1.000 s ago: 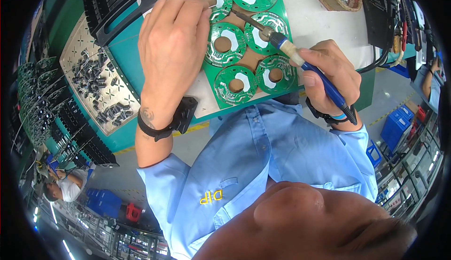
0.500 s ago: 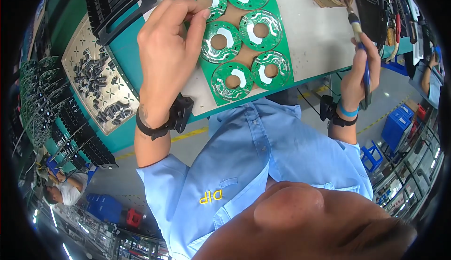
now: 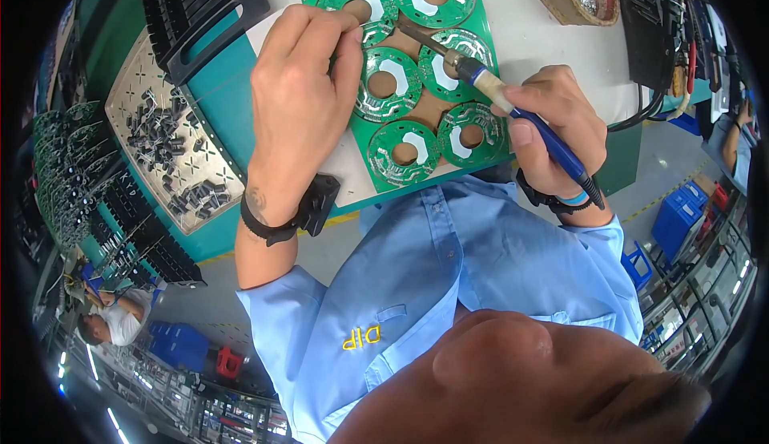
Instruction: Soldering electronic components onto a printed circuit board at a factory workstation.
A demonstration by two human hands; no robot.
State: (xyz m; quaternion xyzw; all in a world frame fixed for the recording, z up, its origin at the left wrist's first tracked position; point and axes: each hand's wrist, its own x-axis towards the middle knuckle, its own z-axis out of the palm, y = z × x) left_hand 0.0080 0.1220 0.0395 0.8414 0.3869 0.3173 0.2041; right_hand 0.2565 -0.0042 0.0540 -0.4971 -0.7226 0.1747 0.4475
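While the iron [image 3: 487,83] is gripped by the right hand [image 3: 570,115], upper-centre soldering is presumed, steadiness required, left hand [image 3: 300,95] grip unclear.

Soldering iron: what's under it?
Beneath the soldering iron lies a green circuit-board panel; the iron's metal shaft crosses the middle-right ring-shaped circuit board. The strip directly behind the shaft is covered, and the right hand hides whatever lies beneath it.

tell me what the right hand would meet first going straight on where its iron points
Likely the upper-left round green board: the soldering iron in the right hand leads, aimed at that board's right edge. Depth is unclear, so they may already touch.
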